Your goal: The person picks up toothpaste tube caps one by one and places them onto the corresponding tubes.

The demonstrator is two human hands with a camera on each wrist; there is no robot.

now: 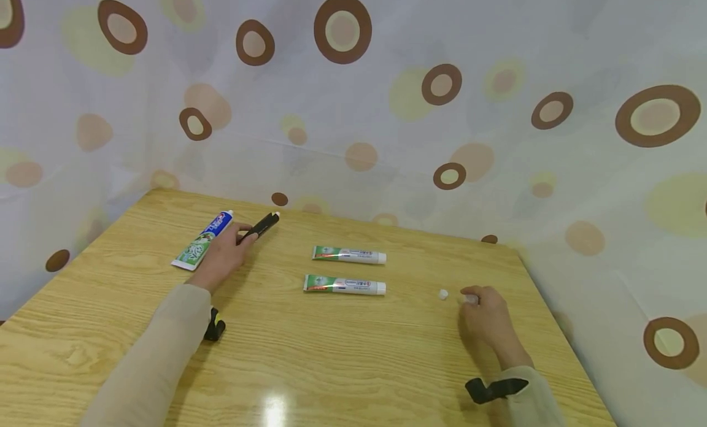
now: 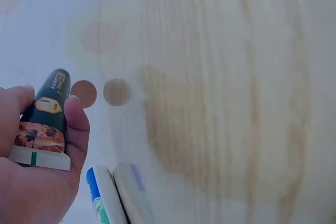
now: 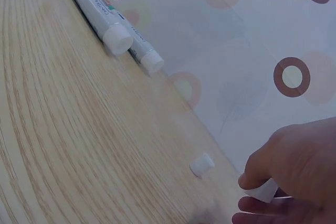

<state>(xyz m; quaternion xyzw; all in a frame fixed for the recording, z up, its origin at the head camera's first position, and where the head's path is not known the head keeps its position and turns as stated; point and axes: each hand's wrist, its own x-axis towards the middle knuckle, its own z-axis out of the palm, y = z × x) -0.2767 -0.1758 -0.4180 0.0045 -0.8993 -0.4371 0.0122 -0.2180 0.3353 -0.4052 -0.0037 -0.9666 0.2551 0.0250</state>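
My left hand point(image 1: 225, 255) grips a small dark tube point(image 2: 48, 103) with a leaf print and a pale crimped end, its nozzle pointing away. Close beside that hand lies a larger blue, white and green toothpaste tube point(image 1: 203, 240). On the right, my right hand point(image 1: 490, 315) pinches a white cap point(image 3: 262, 190) between thumb and fingers, partly hidden by them. Just left of these fingers another white cap point(image 1: 444, 294) rests on the table.
Two white and green toothpaste tubes, one farther back point(image 1: 349, 255) and one nearer point(image 1: 345, 284), lie parallel mid-table, capped ends to the right. A dotted curtain point(image 1: 353, 108) rises behind and beside the wooden table point(image 1: 342, 359).
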